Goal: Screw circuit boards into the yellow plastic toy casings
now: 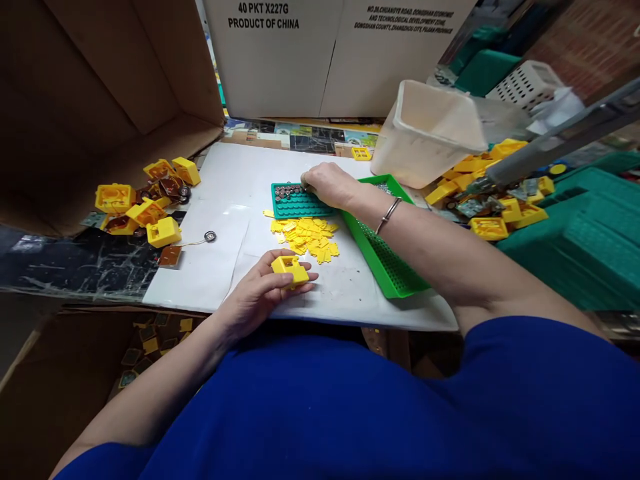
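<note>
My left hand [267,287] holds a small yellow plastic housing [291,271] above the front of the white work sheet, thumb in front and fingers behind it. The housing has an open hollow facing up. My right hand [330,185] reaches to the right end of a teal ridged tray [300,208]. Its fingertips are pinched together at the tray, and what they grip, if anything, is hidden. Several small round metallic button cells [286,193] lie in the tray's back left part. Just in front of the tray is a heap of flat yellow plastic pieces [305,237].
A green basket [400,287] with small metal parts lies under my right forearm. Yellow housings with wired speakers [163,232] are piled at left beside a cardboard box [165,127]. A translucent bin [430,133], more yellow housings [487,229] and a grey metal bar [560,143] stand right.
</note>
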`<state>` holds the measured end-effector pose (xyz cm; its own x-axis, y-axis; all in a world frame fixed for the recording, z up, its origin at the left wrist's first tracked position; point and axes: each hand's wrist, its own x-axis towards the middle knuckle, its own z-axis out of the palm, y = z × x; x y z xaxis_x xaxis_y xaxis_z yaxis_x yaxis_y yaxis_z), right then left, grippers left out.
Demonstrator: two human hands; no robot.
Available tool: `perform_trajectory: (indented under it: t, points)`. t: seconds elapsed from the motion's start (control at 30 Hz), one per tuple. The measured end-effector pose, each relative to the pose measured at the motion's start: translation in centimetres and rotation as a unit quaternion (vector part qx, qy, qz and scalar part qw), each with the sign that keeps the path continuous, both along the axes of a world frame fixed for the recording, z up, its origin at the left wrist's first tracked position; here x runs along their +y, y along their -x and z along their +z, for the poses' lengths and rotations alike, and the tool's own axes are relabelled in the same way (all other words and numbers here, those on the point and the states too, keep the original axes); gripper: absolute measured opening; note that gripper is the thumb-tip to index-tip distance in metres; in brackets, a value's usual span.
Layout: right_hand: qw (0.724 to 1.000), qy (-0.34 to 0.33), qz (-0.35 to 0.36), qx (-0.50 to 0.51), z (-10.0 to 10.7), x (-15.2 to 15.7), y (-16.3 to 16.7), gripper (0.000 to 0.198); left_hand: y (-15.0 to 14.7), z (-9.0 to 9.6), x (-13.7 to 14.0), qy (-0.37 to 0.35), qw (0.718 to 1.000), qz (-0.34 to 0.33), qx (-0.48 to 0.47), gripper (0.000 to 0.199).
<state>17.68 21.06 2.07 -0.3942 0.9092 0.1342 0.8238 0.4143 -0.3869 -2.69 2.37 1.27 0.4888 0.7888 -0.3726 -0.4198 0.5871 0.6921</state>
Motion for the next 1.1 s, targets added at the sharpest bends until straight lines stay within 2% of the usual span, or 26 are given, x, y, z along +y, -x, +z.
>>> perform_trajectory:
  t: [0.07,0.17,0.2,0.23,0.3,0.33,0.4,0.53,0.6,0.73,0.8,0.9,0.97,1.03,1.1]
  points:
    - [0.999,-0.006,-0.005,0.033,0.6,-1.6,0.4,0.015,-0.2,-0.1,-0.3,-0.011,1.0,0.023,0.011,0.047]
    - [0.99,0.023,0.005,0.14,1.2,-6.2,1.5,0.002,-0.5,-0.4,-0.6,-0.038,0.997,0.06,0.02,0.052]
    - [0.967,0.074,0.012,0.243,1.2,-8.2,2.0,0.006,-0.6,-0.6,-0.7,-0.048,0.996,0.067,0.024,0.053]
    - [0.934,0.127,0.02,0.335,1.2,-10.1,2.4,0.01,-0.8,-0.7,-0.7,-0.059,0.995,0.075,0.03,0.054]
    - [0.88,0.192,0.018,0.434,0.8,-13.7,3.3,0.014,-1.1,-0.9,-0.9,-0.081,0.992,0.087,0.049,0.055]
    - [0.864,0.204,0.017,0.459,0.5,-15.0,3.7,0.014,-1.3,-1.0,-1.0,-0.091,0.99,0.09,0.059,0.056]
    - [0.856,0.198,0.004,0.477,-0.2,-16.8,4.1,0.014,-1.7,-1.2,-1.2,-0.108,0.988,0.092,0.067,0.056]
    - [0.859,0.164,-0.027,0.484,-1.0,-17.2,3.7,0.013,-2.1,-1.4,-1.5,-0.114,0.987,0.089,0.067,0.056]
    - [0.858,0.183,-0.018,0.48,-0.9,-16.8,3.2,0.013,-2.1,-1.5,-1.5,-0.121,0.986,0.087,0.076,0.059]
    - [0.888,0.227,0.028,0.4,-0.1,-16.1,2.2,0.011,-1.8,-1.7,-1.4,-0.185,0.974,0.061,0.113,0.056]
    - [0.894,0.249,0.032,0.37,0.4,-15.8,1.9,0.017,-1.6,-1.8,-1.2,-0.211,0.967,0.045,0.137,0.053]
    - [0.906,0.262,0.051,0.327,1.5,-14.8,1.2,0.022,-1.7,-1.7,-0.7,-0.184,0.976,0.043,0.107,0.049]
    - [0.944,0.194,0.04,0.265,2.4,-13.0,0.6,0.015,-1.8,-1.5,-0.3,-0.128,0.988,0.054,0.064,0.04]
    - [0.981,0.063,-0.024,0.184,3.0,-10.2,0.1,0.01,-1.9,-1.3,-0.1,-0.085,0.994,0.055,0.045,0.032]
    - [0.986,-0.002,-0.079,0.144,3.1,-7.0,-0.4,0.022,-1.9,-1.1,0.0,-0.076,0.995,0.048,0.051,0.029]
